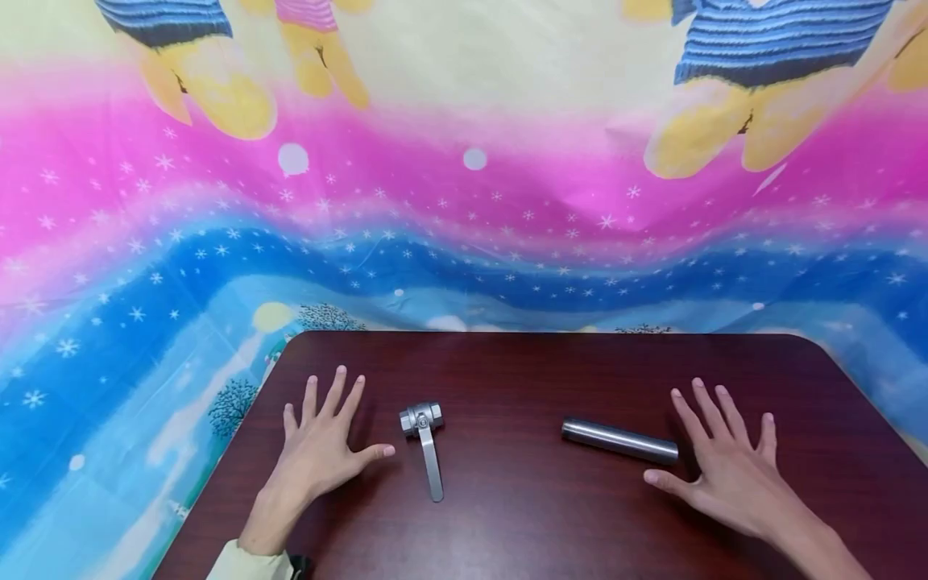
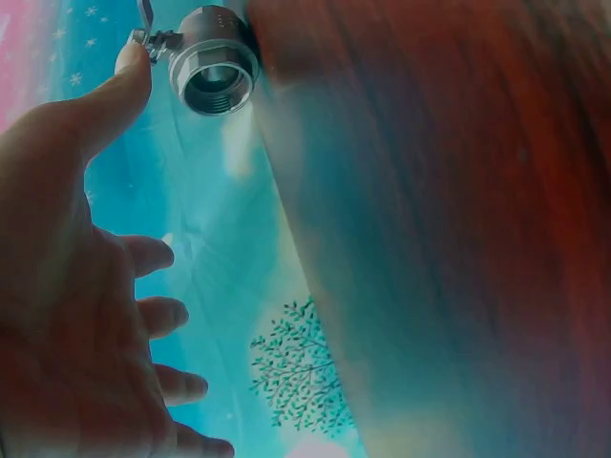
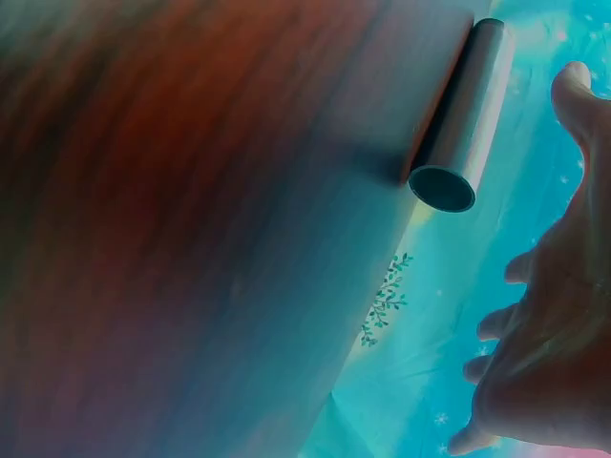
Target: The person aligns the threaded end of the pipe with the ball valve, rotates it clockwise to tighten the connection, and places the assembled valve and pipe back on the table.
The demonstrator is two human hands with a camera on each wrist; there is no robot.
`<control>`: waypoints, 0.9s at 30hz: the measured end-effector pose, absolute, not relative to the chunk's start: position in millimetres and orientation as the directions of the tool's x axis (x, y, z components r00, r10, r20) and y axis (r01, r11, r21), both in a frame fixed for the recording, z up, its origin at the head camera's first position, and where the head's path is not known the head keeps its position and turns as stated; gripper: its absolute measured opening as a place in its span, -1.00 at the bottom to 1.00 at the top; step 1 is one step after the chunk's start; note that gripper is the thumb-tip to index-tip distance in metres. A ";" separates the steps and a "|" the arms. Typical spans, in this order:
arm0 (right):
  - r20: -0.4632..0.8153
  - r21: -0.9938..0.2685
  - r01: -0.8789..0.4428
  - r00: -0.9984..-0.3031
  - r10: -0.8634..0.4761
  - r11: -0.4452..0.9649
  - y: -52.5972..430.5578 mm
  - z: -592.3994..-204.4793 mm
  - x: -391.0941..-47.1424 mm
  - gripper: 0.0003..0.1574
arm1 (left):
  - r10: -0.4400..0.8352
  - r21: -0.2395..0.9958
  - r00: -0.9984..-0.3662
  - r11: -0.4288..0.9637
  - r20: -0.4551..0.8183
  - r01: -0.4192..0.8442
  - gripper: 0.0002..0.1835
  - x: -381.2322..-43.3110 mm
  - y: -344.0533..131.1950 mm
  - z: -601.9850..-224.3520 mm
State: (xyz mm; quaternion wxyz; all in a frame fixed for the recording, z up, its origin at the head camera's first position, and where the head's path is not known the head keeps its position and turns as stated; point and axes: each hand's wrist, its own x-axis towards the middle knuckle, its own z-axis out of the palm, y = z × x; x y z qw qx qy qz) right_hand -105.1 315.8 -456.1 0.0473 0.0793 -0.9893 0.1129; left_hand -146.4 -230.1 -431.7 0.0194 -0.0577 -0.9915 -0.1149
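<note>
At the lower left of the head view, the person's left hand (image 1: 319, 455) is spread palm down, fingers and thumb well apart, holding nothing; I cannot tell whether it touches the surface below.

Just right of its thumb, left of centre, lies a silvery metal ball valve (image 1: 420, 420) with hex-sided ends and a long, flat grey metal lever (image 1: 432, 471) pointing toward the bottom of the frame. It looks dense, stiff and hard to damage, heavier at the body; the faceted ends should give the surest hold. The lever stands in the way of a grip from the bottom side and may swing.

Right of centre lies a smooth, grey metal cylindrical tube (image 1: 619, 441), slanting down to the right; the right wrist view shows a dark, apparently hollow end. It is probably rigid, rather slippery and apt to roll, best held around its middle.

Close to its right end, the right hand (image 1: 732, 475) is also spread and holds nothing.

Both metal pieces lie on a dark reddish-brown tabletop (image 1: 507, 528). Behind, a pink, blue and cream printed cloth (image 1: 435, 201) fills the upper frame.
</note>
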 end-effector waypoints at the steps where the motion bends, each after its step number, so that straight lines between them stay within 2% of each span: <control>1: 0.115 -0.219 -0.173 -0.982 -0.151 0.960 314.7 -455.9 -105.3 0.60 | 0.115 0.226 -0.992 0.966 0.043 0.121 0.29 -147.2 -229.7 -432.4; 8: 0.154 -0.229 -0.230 -0.968 -0.198 0.946 308.0 -456.1 -105.5 0.57 | 0.154 0.262 -0.988 0.954 -0.009 0.146 0.25 -153.5 -224.4 -439.1; 16: 0.107 -0.241 -0.263 -0.964 -0.243 0.934 301.4 -454.5 -111.3 0.50 | 0.217 0.304 -0.975 0.932 -0.038 0.195 0.21 -157.0 -213.7 -437.8; 27: 0.109 -0.226 -0.327 -0.944 -0.310 0.917 295.3 -451.4 -121.0 0.41 | 0.288 0.362 -0.955 0.900 -0.071 0.244 0.14 -163.7 -202.0 -435.3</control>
